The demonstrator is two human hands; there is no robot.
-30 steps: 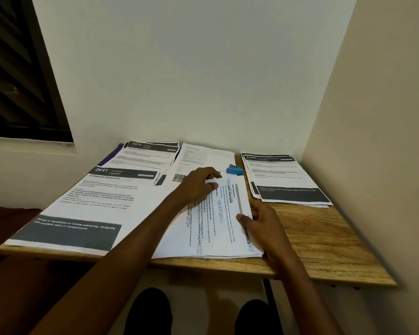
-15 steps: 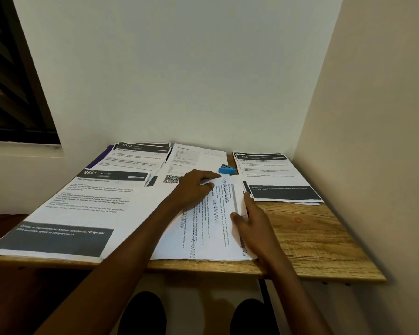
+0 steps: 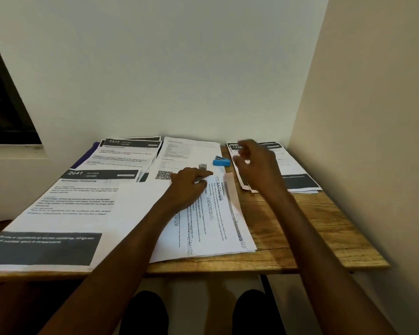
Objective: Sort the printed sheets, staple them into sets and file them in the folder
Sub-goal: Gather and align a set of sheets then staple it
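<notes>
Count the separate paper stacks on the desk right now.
5: stack 2641 near left, stack 1573 far left, QR sheet far middle, centre stack, right stack. Overlaps may hide more.

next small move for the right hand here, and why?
Probably bring the right hand left to the blue stapler. It hovers holding nothing over the right-hand stack, while the left hand presses the top corner of the centre set of sheets, which looks squared and ready to staple.

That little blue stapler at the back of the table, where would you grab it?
Probably across its long sides, coming from above. The blue stapler lies flat on the white sheet, long axis left to right, with open space around it. The right hand hovers nearest, so I would use that.
</notes>
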